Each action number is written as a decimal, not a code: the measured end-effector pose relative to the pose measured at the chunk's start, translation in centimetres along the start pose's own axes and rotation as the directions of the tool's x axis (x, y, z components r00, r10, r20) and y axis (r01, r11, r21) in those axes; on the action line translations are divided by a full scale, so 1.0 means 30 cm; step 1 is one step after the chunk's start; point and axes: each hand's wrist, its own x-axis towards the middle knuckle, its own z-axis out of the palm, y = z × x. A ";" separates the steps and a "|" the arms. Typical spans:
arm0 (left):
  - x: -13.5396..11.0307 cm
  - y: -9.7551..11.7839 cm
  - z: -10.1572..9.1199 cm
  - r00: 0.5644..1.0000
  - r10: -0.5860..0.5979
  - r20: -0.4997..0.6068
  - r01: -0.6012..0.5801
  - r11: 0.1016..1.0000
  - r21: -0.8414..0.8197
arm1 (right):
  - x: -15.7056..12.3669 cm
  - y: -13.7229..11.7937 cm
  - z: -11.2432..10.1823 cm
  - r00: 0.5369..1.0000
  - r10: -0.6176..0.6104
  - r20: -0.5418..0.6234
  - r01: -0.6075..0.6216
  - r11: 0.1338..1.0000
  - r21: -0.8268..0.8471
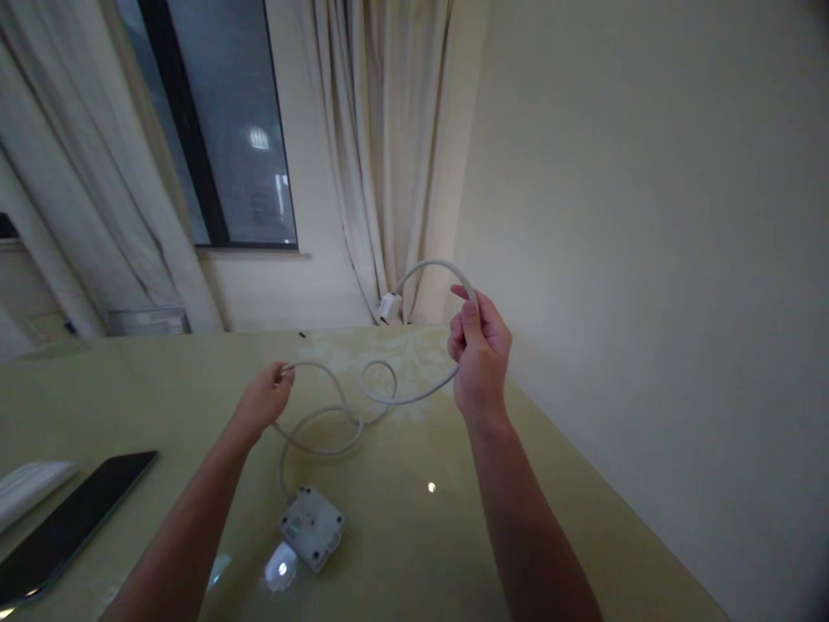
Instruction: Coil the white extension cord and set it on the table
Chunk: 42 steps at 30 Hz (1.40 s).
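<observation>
Right now my right hand (480, 350) is closed in a fist around the white cable (414, 399), raised off the table (583, 518). From that grip the cable arches up and over to the left, ending in a white plug (389, 306) just left of my knuckles. Below the fist it sweeps left into small loops. My left hand (264, 399), lower and well to the left, pinches the cable between its fingertips. Beneath that pinch, nearer me, the cable runs into a square white box (312, 525) resting on the table. Far left of that arm lies a dark tablet (71, 523).
</observation>
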 end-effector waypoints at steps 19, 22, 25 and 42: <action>-0.179 0.190 0.176 0.754 0.287 0.591 -0.392 0.918 0.054 | -0.014 -0.033 0.028 0.932 -0.179 -0.315 0.196 0.980 0.020; -0.128 0.200 0.108 0.833 0.315 0.454 -0.344 0.939 -0.020 | -0.004 -0.029 0.026 0.933 -0.168 -0.318 0.184 0.983 0.020; -0.117 0.215 0.069 0.918 0.265 0.296 -0.197 0.951 -0.240 | 0.001 -0.015 0.036 0.938 -0.148 -0.314 0.164 0.986 0.024; -0.209 0.398 -0.039 0.983 0.171 0.070 -0.002 0.390 -0.921 | -0.017 0.035 0.070 0.964 -0.167 -0.208 0.158 0.986 -0.057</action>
